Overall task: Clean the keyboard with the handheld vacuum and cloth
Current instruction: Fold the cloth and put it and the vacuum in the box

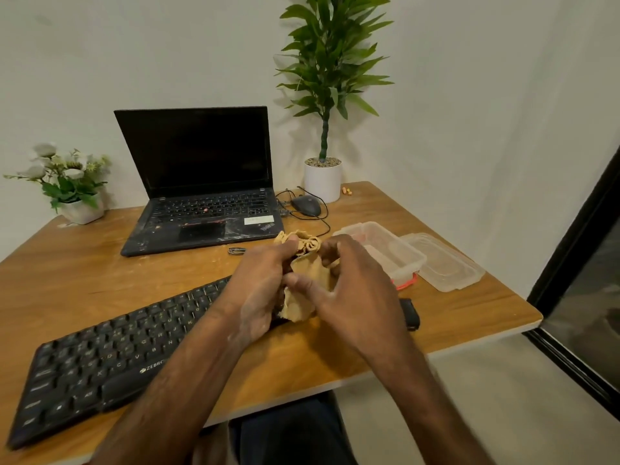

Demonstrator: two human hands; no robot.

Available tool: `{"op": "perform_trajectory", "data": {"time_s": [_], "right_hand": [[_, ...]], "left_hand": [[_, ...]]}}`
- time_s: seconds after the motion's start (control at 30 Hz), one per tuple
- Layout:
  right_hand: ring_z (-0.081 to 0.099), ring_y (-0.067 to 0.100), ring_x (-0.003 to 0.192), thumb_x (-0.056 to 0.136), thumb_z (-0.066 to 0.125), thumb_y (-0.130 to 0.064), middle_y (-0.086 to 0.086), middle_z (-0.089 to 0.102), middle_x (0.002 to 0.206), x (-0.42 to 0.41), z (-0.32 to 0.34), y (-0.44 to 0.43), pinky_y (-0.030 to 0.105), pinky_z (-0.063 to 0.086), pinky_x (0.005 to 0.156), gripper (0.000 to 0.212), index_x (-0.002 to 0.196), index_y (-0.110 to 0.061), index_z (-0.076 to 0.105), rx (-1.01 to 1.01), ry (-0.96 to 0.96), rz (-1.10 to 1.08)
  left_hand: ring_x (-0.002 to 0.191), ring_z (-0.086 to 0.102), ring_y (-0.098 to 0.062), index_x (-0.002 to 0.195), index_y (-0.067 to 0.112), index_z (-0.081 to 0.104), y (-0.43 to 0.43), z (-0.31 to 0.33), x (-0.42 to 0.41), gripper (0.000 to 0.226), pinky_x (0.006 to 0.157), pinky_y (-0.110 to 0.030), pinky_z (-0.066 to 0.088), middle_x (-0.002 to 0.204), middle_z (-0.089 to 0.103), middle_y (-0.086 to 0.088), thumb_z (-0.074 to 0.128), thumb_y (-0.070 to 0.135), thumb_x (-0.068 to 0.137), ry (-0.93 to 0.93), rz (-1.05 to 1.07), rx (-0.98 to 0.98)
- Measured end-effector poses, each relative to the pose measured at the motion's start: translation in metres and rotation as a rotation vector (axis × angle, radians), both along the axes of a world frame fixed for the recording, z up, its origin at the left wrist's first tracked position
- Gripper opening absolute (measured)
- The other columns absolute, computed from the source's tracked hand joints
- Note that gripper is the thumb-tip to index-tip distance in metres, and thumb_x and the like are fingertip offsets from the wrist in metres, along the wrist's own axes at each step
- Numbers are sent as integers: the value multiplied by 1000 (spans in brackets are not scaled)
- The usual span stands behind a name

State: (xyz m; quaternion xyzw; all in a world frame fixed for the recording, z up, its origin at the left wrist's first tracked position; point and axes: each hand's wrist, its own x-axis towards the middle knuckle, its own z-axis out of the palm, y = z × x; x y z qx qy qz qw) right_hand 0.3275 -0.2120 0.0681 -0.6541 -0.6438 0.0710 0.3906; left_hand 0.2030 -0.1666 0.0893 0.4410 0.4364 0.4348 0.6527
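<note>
1. Two bare hands, close together above the brown wooden desk [453,317], both clamped on one crumpled tan cloth [307,273]: left hand [258,290] curled round its left side with the thumb at the bunched top, right hand [352,290] curled round its right side with the thumb laid across the front.
2. Cloth held up over the right end of one black full-size keyboard [100,357], itself lying slantwise on the near desk; white lettering "ZEBRO" readable on its front edge, the rest hidden by the left forearm.
3. One black oblong object [410,313] on the desk, mostly hidden behind the right wrist; cannot tell what.
4. One open black laptop [201,182] with a dark screen, a red nub among the keys, and a white sticker and slanted lettering on the palm rest, too blurred to read.
5. One black wired mouse [305,205] just right of the laptop.
6. One clear plastic box [396,250] and one clear plastic lid [446,266] side by side near the right edge; something orange-red under the box.
7. Two potted plants: one tall green plant in a round white pot [322,179] at the back, one white-flowered plant in a white pot [63,176] at far left.
8. One small metal clip [236,251] in front of the laptop.
</note>
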Motion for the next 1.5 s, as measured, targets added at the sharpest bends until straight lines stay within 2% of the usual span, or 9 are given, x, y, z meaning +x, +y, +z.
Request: {"op": "perform_trajectory", "data": {"time_s": [0.1, 0.27, 0.43, 0.7, 0.9, 1.03, 1.17, 1.27, 1.5], "right_hand": [[56, 1, 91, 92, 65, -38, -17, 58, 101, 10, -5, 8, 28, 54, 80, 20, 108, -32, 56, 102, 90, 11], [44, 1, 115, 100, 53, -32, -14, 50, 116, 31, -2, 10, 21, 43, 91, 26, 124, -38, 63, 78, 166, 252], [42, -4, 119, 86, 74, -35, -20, 50, 128, 49, -6, 10, 11, 39, 88, 50, 131, -39, 53, 53, 168, 236], [69, 18, 88, 79, 75, -24, 10, 73, 98, 61, -1, 16, 30, 57, 71, 24, 98, -10, 73, 80, 714, 446], [64, 5, 71, 79, 69, -39, -7, 72, 74, 77, 29, 26, 22, 50, 60, 21, 81, -19, 75, 50, 601, 353], [59, 2, 72, 91, 68, -28, -17, 68, 74, 87, 52, 36, 27, 46, 63, 10, 87, -21, 75, 161, 314, 343], [69, 14, 94, 91, 69, -24, -5, 75, 94, 86, 77, 39, 43, 54, 84, 12, 96, -16, 77, 115, 61, 468], [70, 17, 90, 90, 70, -20, -1, 75, 93, 85, 92, 38, 42, 55, 84, 13, 97, -12, 77, 44, 21, 556], [65, 3, 82, 79, 80, -36, -12, 72, 87, 104, 84, 48, 23, 49, 71, 20, 92, -21, 77, 143, -44, 296]], "left_hand": [[74, 62, -25, 101, 3, 71, 0, 0, -4, 43, 73, -42, 54, 86, 67, -10, 59, 44, 97, 91, -46, 93], [96, 74, -29, 126, 3, 62, -1, 2, -9, 67, 80, -42, 61, 107, 75, -13, 86, 31, 71, 99, -83, 104], [72, 75, -19, 107, 3, 69, -7, 8, -3, 19, 52, -29, 58, 87, 78, -10, 67, 14, 93, -65, 57, 90], [63, 71, -11, 109, 4, 69, -6, 5, -13, 20, 46, -20, 52, 81, 77, -4, 65, 16, 94, -87, 94, 165], [64, 71, -18, 120, 12, 60, 2, -3, -22, 51, 54, -36, 58, 73, 75, 0, 70, 43, 79, 448, 158, 458], [105, 65, -14, 136, 19, 44, 10, 5, -23, 86, 88, -33, 54, 119, 67, 1, 62, 71, 70, 1048, 385, 850], [129, 49, 0, 145, 28, 41, 24, 30, -5, 91, 106, -24, 43, 145, 52, 11, 67, 76, 72, 591, -173, 841], [118, 65, -14, 140, 18, 49, 27, 32, 17, 72, 93, -28, 54, 128, 68, -1, 76, 44, 79, 176, -532, 601], [88, 75, -22, 114, 6, 68, 21, 15, 33, 26, 70, -27, 60, 103, 77, -11, 69, 17, 90, 155, -533, 409]]}}
